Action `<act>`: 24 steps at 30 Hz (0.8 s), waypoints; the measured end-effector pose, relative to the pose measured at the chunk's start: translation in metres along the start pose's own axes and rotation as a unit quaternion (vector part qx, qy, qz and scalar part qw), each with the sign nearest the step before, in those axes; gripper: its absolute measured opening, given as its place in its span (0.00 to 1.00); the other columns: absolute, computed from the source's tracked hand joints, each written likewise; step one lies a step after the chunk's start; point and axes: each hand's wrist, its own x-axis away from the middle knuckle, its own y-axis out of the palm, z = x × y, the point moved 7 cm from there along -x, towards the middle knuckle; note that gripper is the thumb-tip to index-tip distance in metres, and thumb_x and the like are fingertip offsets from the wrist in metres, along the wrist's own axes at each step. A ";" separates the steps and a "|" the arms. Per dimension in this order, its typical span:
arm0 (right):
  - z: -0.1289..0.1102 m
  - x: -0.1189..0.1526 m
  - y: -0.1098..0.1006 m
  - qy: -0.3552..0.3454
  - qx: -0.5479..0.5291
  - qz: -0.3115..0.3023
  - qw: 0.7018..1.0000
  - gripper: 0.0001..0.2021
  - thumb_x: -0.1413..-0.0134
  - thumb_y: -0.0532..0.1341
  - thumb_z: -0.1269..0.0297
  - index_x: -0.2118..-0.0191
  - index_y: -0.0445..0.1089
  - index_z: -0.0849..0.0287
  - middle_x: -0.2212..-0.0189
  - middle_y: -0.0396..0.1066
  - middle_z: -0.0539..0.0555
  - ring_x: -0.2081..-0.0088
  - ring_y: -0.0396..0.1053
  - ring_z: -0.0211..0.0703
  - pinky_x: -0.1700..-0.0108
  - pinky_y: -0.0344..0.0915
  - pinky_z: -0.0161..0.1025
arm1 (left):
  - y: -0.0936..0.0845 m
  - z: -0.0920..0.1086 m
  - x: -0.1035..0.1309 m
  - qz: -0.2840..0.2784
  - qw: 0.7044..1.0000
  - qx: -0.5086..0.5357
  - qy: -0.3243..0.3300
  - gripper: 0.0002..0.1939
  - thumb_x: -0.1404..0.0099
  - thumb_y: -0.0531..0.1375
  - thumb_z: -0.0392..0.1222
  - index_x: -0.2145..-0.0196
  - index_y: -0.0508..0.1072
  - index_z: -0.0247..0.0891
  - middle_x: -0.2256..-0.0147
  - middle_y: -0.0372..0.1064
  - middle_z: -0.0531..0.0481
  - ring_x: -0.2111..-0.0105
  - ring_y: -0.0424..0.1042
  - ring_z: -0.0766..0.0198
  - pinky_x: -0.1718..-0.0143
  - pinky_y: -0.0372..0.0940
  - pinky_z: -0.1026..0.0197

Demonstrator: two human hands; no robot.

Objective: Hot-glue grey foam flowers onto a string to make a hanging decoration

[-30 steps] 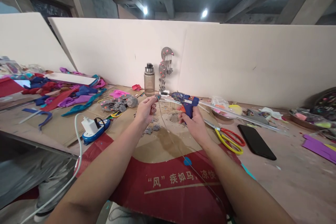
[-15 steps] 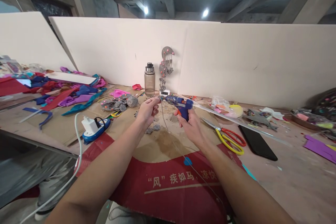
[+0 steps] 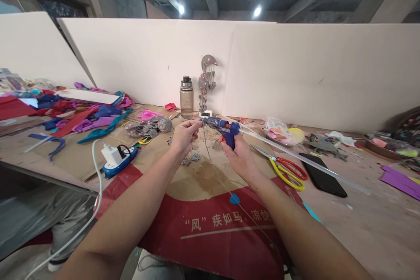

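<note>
Blue glue gun held up above cardboard, nozzle close to left hand; right hand wrapped around gun's grip; left hand pinching gray yarn between fingertips, anything else there too small to tell; yarn trailing down across cardboard's red part; long clear glue stick jutting from gun's rear; scissors, 1 handle red, 1 yellow, beside black phone; bottle beyond hands, near white board

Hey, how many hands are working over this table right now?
2: the left hand, pinching a thin grey string near the nozzle of the blue glue gun, and the right hand, gripping that gun. No others are visible.
</note>
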 end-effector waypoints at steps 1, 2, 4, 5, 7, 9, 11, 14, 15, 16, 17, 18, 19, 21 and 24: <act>0.000 0.000 0.000 0.000 0.004 0.001 1.000 0.09 0.43 0.54 0.63 0.57 0.63 0.56 0.65 0.71 0.53 0.65 0.67 0.44 0.59 0.62 0.41 | 0.000 0.001 0.000 -0.001 1.000 -0.001 0.002 0.14 0.56 0.71 0.43 0.76 0.74 0.32 0.76 0.65 0.53 0.81 0.52 0.77 0.83 0.43 0.69; 0.000 0.000 0.000 0.000 0.009 0.001 1.000 0.09 0.43 0.54 0.63 0.56 0.62 0.56 0.64 0.70 0.53 0.64 0.67 0.44 0.59 0.62 0.41 | 0.000 0.002 0.000 -0.001 1.000 -0.001 0.004 0.14 0.56 0.71 0.43 0.76 0.74 0.32 0.76 0.66 0.52 0.81 0.51 0.77 0.83 0.43 0.69; 0.000 -0.001 -0.001 0.006 0.016 0.002 1.000 0.11 0.42 0.53 0.62 0.55 0.62 0.57 0.63 0.70 0.54 0.64 0.66 0.44 0.59 0.62 0.41 | 0.000 0.003 0.000 -0.002 1.000 0.003 0.008 0.14 0.56 0.71 0.43 0.76 0.73 0.32 0.75 0.66 0.52 0.81 0.51 0.77 0.83 0.42 0.69; 0.001 -0.001 -0.001 0.010 0.018 0.002 1.000 0.11 0.42 0.53 0.62 0.54 0.62 0.57 0.63 0.70 0.54 0.64 0.66 0.44 0.59 0.62 0.41 | 0.000 0.004 0.000 -0.002 1.000 0.006 0.010 0.14 0.56 0.71 0.43 0.76 0.73 0.32 0.75 0.66 0.52 0.81 0.51 0.77 0.83 0.42 0.70; 0.002 -0.001 -0.002 0.017 0.019 0.002 1.000 0.12 0.42 0.53 0.61 0.53 0.62 0.57 0.62 0.70 0.55 0.64 0.66 0.44 0.59 0.62 0.42 | 0.000 0.005 0.000 -0.003 1.000 0.012 0.013 0.14 0.56 0.71 0.43 0.76 0.72 0.32 0.76 0.65 0.53 0.81 0.51 0.77 0.83 0.42 0.70; 0.003 -0.001 -0.002 0.018 0.020 0.002 1.000 0.12 0.42 0.53 0.61 0.54 0.62 0.57 0.62 0.70 0.55 0.64 0.66 0.45 0.59 0.61 0.42 | 0.000 0.005 0.000 -0.006 1.000 0.015 0.013 0.14 0.56 0.71 0.42 0.76 0.72 0.32 0.76 0.65 0.53 0.81 0.52 0.77 0.83 0.42 0.70; 0.003 -0.001 -0.001 0.017 0.024 0.001 1.000 0.11 0.42 0.54 0.61 0.54 0.62 0.57 0.63 0.70 0.54 0.64 0.67 0.45 0.60 0.61 0.42 | 0.000 0.004 0.000 -0.007 1.000 0.012 0.008 0.14 0.56 0.71 0.43 0.76 0.72 0.32 0.75 0.66 0.52 0.81 0.52 0.77 0.83 0.42 0.70; 0.003 0.000 0.000 0.016 0.027 -0.004 1.000 0.10 0.42 0.54 0.60 0.56 0.63 0.56 0.64 0.71 0.53 0.66 0.67 0.44 0.61 0.61 0.42 | 0.000 0.002 0.000 -0.005 1.000 0.004 0.001 0.15 0.57 0.71 0.43 0.76 0.73 0.32 0.76 0.65 0.53 0.81 0.52 0.77 0.82 0.42 0.70; 0.003 0.000 0.001 0.016 0.026 -0.006 1.000 0.10 0.42 0.54 0.60 0.57 0.63 0.56 0.65 0.70 0.53 0.66 0.66 0.44 0.61 0.61 0.41 | 0.000 0.002 0.000 -0.004 1.000 0.002 -0.001 0.15 0.57 0.71 0.44 0.76 0.73 0.32 0.76 0.65 0.53 0.81 0.52 0.77 0.82 0.43 0.69; 0.002 0.000 0.001 0.015 0.026 -0.008 1.000 0.09 0.42 0.54 0.60 0.57 0.63 0.56 0.66 0.70 0.53 0.66 0.66 0.44 0.62 0.61 0.41 | 0.000 0.002 0.000 -0.005 1.000 0.000 -0.002 0.15 0.58 0.71 0.44 0.76 0.73 0.32 0.77 0.64 0.53 0.81 0.52 0.77 0.82 0.43 0.69; 0.002 0.000 0.001 0.014 0.027 -0.008 0.999 0.09 0.42 0.54 0.60 0.57 0.63 0.56 0.66 0.70 0.53 0.67 0.66 0.44 0.62 0.61 0.41 | 0.000 0.001 0.000 -0.005 1.000 -0.003 -0.002 0.15 0.58 0.71 0.44 0.76 0.73 0.32 0.77 0.64 0.54 0.81 0.52 0.77 0.82 0.43 0.69; 0.002 0.000 0.001 0.014 0.029 -0.007 0.999 0.09 0.43 0.54 0.60 0.58 0.63 0.56 0.66 0.70 0.53 0.66 0.66 0.44 0.62 0.61 0.41 | 0.001 0.001 0.000 -0.005 1.000 -0.007 -0.002 0.15 0.57 0.71 0.44 0.76 0.74 0.32 0.78 0.63 0.54 0.81 0.52 0.77 0.82 0.43 0.69; 0.001 -0.001 0.000 0.013 0.030 -0.006 0.999 0.09 0.43 0.54 0.61 0.57 0.63 0.56 0.65 0.71 0.53 0.66 0.66 0.44 0.61 0.61 0.42 | 0.001 0.002 0.000 -0.005 1.000 -0.009 0.000 0.15 0.57 0.71 0.45 0.76 0.74 0.32 0.78 0.63 0.54 0.81 0.51 0.77 0.82 0.43 0.69; 0.001 -0.001 -0.001 0.010 0.034 -0.003 0.999 0.10 0.43 0.53 0.60 0.57 0.63 0.57 0.65 0.71 0.53 0.66 0.67 0.45 0.61 0.61 0.42 | 0.001 0.003 0.000 -0.006 1.000 -0.012 0.005 0.14 0.57 0.71 0.45 0.76 0.74 0.32 0.78 0.64 0.53 0.81 0.51 0.76 0.82 0.43 0.68; 0.000 -0.001 -0.002 0.006 0.038 0.001 0.999 0.11 0.42 0.53 0.60 0.56 0.63 0.57 0.64 0.71 0.54 0.65 0.67 0.45 0.60 0.62 0.42 | 0.001 0.004 0.000 -0.004 1.000 -0.015 0.009 0.14 0.56 0.70 0.44 0.76 0.74 0.32 0.77 0.65 0.52 0.81 0.51 0.76 0.82 0.42 0.68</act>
